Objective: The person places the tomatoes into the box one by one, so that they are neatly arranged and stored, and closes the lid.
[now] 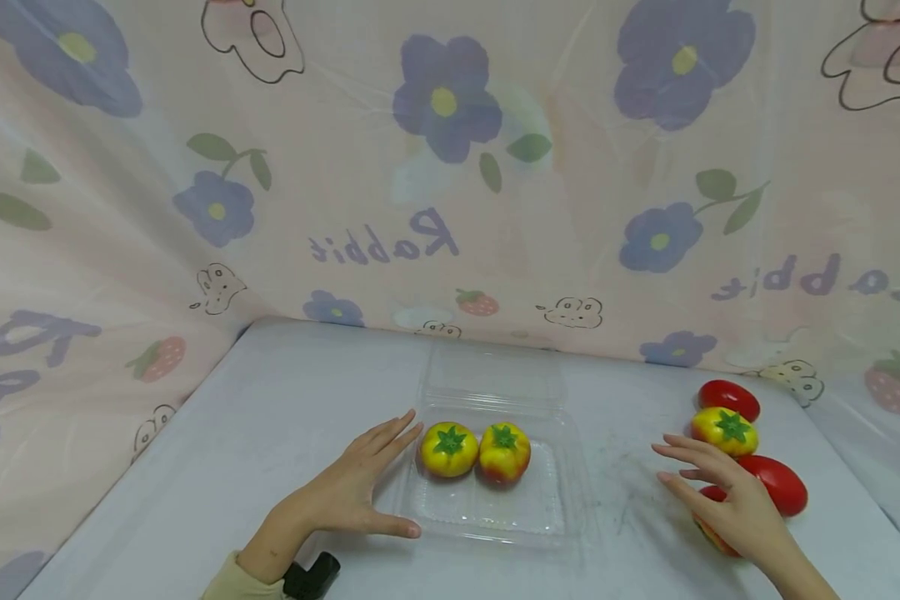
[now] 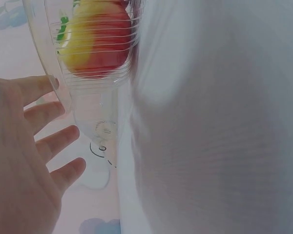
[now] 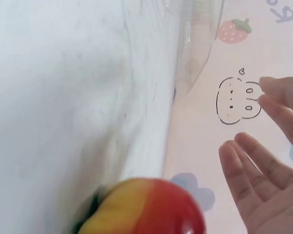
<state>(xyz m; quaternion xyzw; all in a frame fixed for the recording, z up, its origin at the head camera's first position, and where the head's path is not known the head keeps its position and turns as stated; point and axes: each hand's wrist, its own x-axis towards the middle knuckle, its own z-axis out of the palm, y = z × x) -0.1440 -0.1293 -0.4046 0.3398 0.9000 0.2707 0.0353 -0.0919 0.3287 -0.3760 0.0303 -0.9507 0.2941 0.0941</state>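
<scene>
A clear plastic clamshell box point(image 1: 495, 527) lies with its lid point(image 1: 492, 375) folded back. Two yellow toy fruits with green leafy tops, one point(image 1: 448, 451) on the left and one point(image 1: 505, 454) reddish below, sit side by side inside. My left hand point(image 1: 360, 487) spreads its fingers at the box's left side; the left wrist view shows fingertips point(image 2: 51, 83) at the clear wall, though firm contact is unclear. At the right, my right hand point(image 1: 727, 500) hovers, fingers extended and holding nothing, over a red toy fruit point(image 1: 783, 485) and another partly hidden fruit point(image 1: 716, 536).
Behind my right hand are a yellow fruit with a green top point(image 1: 723, 430) and a red one point(image 1: 729, 400). A white cloth covers the table point(image 1: 307, 375). A flowered curtain point(image 1: 510, 250) rises along the back and sides.
</scene>
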